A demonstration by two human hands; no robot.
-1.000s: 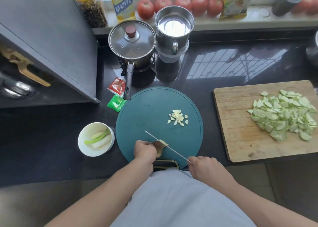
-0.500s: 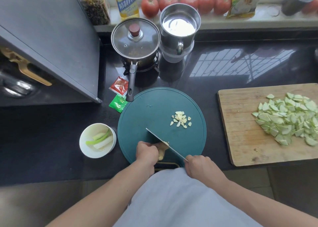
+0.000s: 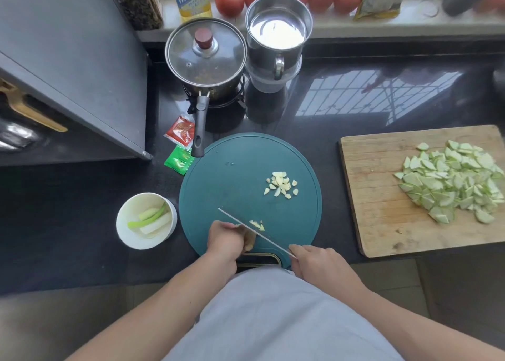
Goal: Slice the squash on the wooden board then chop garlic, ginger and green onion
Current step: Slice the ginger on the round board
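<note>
The left hand [image 3: 225, 239] is gripping a ginger piece [image 3: 250, 241] on the round teal board [image 3: 235, 180], fingers curled around it. The right hand [image 3: 318, 263] is closing around the handle of a knife [image 3: 254, 230], whose blade is lying against the ginger, with thin ginger shavings [image 3: 257, 224] just beyond it. Chopped garlic [image 3: 281, 184] is lying farther out; sliced squash [image 3: 451, 183] is resting on the wooden board [image 3: 374, 196] well right of the right hand. Green onion [image 3: 149, 218] is sitting in a white bowl [image 3: 124, 233] left of the left hand.
</note>
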